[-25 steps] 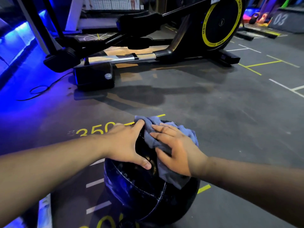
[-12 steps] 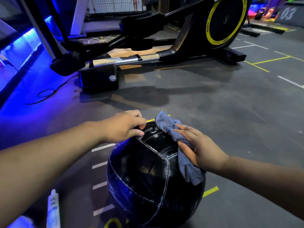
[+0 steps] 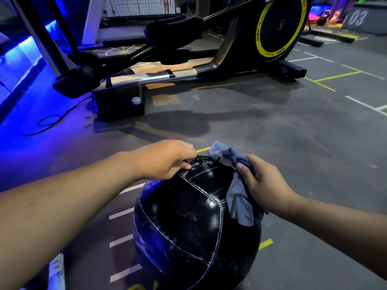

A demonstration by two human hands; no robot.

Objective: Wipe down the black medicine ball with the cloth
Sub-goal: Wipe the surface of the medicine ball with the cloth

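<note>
The black medicine ball [image 3: 188,227] sits on the grey gym floor, shiny, with white stitched seams. My left hand [image 3: 163,160] is at its upper left, fingers curled and pinching the top near the seam crossing. My right hand [image 3: 263,183] grips the bunched blue-grey cloth [image 3: 236,197] and holds it against the ball's upper right side. One end of the cloth sticks up past the ball's top, the other hangs down the right side.
A black and yellow elliptical trainer [image 3: 188,65] stands on the floor just beyond the ball. A cable [image 3: 48,122] loops on the blue-lit floor at left. A white bottle [image 3: 56,273] stands at the lower left edge. Kettlebells [image 3: 323,18] sit far right.
My left hand moved off the cloth to the ball's upper left and curled onto its top. My right hand slid the cloth from the top over to the right side and closed round it.
</note>
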